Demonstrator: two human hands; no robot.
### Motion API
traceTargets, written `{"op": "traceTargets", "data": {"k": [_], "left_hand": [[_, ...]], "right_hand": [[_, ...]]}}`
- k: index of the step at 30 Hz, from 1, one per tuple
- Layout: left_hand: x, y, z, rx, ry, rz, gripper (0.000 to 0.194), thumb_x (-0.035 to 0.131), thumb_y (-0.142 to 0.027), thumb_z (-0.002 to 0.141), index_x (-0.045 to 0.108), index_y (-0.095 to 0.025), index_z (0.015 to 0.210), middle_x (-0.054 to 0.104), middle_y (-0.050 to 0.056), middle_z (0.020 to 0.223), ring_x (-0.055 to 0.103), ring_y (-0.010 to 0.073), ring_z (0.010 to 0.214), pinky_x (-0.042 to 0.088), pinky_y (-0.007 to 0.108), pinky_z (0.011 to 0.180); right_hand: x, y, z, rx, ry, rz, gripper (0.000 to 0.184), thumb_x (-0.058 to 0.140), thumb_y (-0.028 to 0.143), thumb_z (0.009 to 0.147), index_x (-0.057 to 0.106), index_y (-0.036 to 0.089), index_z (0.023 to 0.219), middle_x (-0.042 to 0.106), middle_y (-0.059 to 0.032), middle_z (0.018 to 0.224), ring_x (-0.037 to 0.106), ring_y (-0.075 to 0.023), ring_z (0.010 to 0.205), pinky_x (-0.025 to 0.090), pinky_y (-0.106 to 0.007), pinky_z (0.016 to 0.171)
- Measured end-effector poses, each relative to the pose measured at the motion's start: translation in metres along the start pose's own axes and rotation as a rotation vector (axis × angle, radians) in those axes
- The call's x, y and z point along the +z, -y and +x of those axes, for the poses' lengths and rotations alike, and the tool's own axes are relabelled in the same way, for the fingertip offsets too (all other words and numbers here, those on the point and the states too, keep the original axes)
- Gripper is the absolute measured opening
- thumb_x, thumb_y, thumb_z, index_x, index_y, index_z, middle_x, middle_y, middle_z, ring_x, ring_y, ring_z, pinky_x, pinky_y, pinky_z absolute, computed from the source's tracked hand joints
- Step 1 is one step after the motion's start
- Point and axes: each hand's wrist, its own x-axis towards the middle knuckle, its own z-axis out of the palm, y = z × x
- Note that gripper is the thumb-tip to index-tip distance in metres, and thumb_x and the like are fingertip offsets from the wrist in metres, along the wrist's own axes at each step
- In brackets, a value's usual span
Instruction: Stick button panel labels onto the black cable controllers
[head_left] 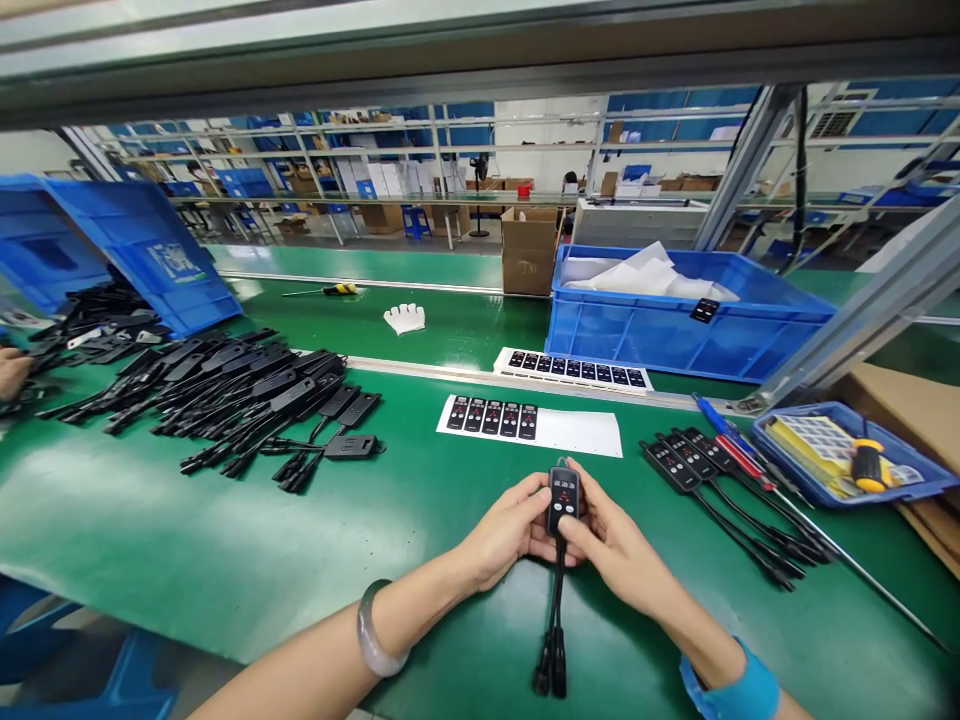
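Observation:
Between both hands I hold a small black controller box [564,492] with a printed label on its face and black cables [555,620] hanging toward me. My left hand [517,530] is closed on its left side. Against its right side, my right hand [607,530] is closed too, the thumb pressing low on the face. Just beyond lies a white label sheet [577,430] with several black labels [493,418] on its left part. On the right rest several labelled controllers [679,460] with cables. To the left spreads a large pile of controllers [255,390] whose visible faces look plain.
A second label sheet [574,370] lies by a blue bin [675,335] of white sheets. Screwdrivers [739,462] and a small blue tray [900,490] are at right. A white glove [405,318] lies farther back. Another person's hand [11,372] shows at far left, near a tipped blue crate [150,250].

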Motion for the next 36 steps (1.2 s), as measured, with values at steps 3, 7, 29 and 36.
{"op": "traceTargets", "data": {"k": [3, 7, 29, 36], "left_hand": [[0.001, 0.004, 0.0, 0.034, 0.007, 0.089, 0.039, 0.056, -0.045, 0.084, 0.045, -0.018, 0.11, 0.067, 0.006, 0.079, 0.068, 0.0172, 0.064, 0.054, 0.03, 0.064], [0.001, 0.01, 0.002, 0.086, -0.016, 0.225, 0.044, 0.055, -0.048, 0.084, 0.043, -0.017, 0.111, 0.067, 0.004, 0.073, 0.068, 0.017, 0.062, 0.055, 0.032, 0.063], [-0.048, -0.016, 0.016, 0.181, -0.503, 1.824, 0.058, 0.047, -0.039, 0.089, 0.039, -0.009, 0.138, 0.029, 0.027, 0.145, 0.021, 0.0455, 0.134, 0.022, 0.063, 0.103], [-0.044, -0.021, 0.013, 0.182, -0.473, 1.754, 0.061, 0.046, -0.042, 0.088, 0.039, -0.008, 0.138, 0.028, 0.03, 0.144, 0.019, 0.0468, 0.135, 0.018, 0.065, 0.104]], "right_hand": [[0.0, -0.005, 0.002, -0.038, -0.071, -0.009, 0.051, 0.044, 0.036, 0.091, 0.04, 0.022, 0.14, 0.053, -0.0082, 0.135, 0.049, -0.0223, 0.122, 0.035, -0.044, 0.105], [0.005, -0.011, 0.004, -0.084, -0.093, -0.094, 0.05, 0.04, 0.034, 0.092, 0.04, 0.019, 0.14, 0.054, -0.0094, 0.133, 0.051, -0.0223, 0.121, 0.039, -0.042, 0.103], [-0.138, -0.008, 0.037, 0.348, -0.412, -1.32, 0.048, 0.044, -0.005, 0.072, 0.055, -0.004, 0.119, 0.057, -0.0298, 0.104, 0.063, -0.0404, 0.091, 0.047, -0.049, 0.076], [-0.104, -0.002, 0.077, 0.109, -0.32, -1.199, 0.043, 0.04, 0.007, 0.083, 0.054, 0.003, 0.124, 0.056, -0.0271, 0.116, 0.055, -0.0373, 0.107, 0.043, -0.051, 0.086]]}}
